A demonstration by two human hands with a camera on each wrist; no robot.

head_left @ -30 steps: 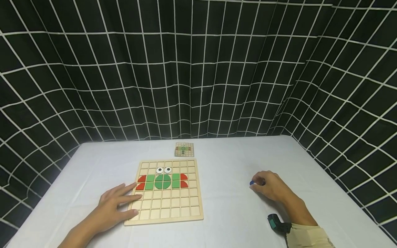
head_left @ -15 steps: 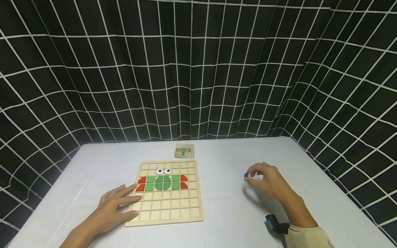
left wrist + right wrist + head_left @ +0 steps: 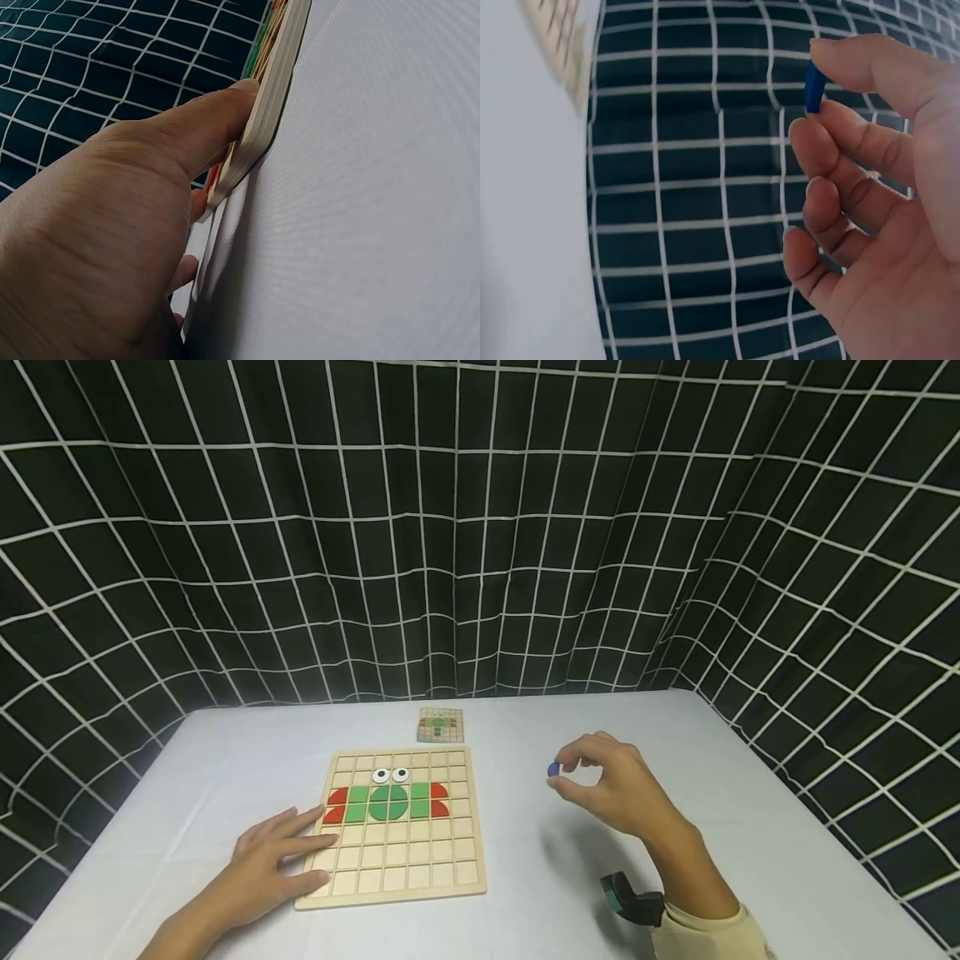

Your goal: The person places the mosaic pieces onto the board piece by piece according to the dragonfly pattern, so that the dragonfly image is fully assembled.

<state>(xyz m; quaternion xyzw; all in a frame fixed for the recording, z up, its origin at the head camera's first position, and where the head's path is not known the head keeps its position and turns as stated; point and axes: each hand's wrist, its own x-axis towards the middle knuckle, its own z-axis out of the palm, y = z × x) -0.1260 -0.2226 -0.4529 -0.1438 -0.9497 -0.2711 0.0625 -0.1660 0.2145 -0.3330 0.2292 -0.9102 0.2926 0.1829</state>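
A wooden grid board (image 3: 405,878) lies on the white table, with red, green and eye-shaped pieces set in its upper cells. The green circle (image 3: 387,802) sits mid-row, flanked by light green strips and red rounded pieces (image 3: 439,800). My left hand (image 3: 262,868) rests with spread, straight fingers on the board's left edge; its thumb (image 3: 217,124) touches the rim in the left wrist view. To the right of the board, above the table, my right hand (image 3: 618,785) pinches a small blue tile (image 3: 814,86) between thumb and fingertip. The tile looks curved on one side in the head view.
A small picture card (image 3: 440,725) showing the same kind of pattern lies behind the board. A black curtain with white grid lines (image 3: 450,568) hangs round the table's back and sides. A dark wrist device (image 3: 632,900) sits on the right wrist.
My right hand has risen from the table and moved left toward the board, carrying the blue tile. The left hand has stayed on the board's edge.
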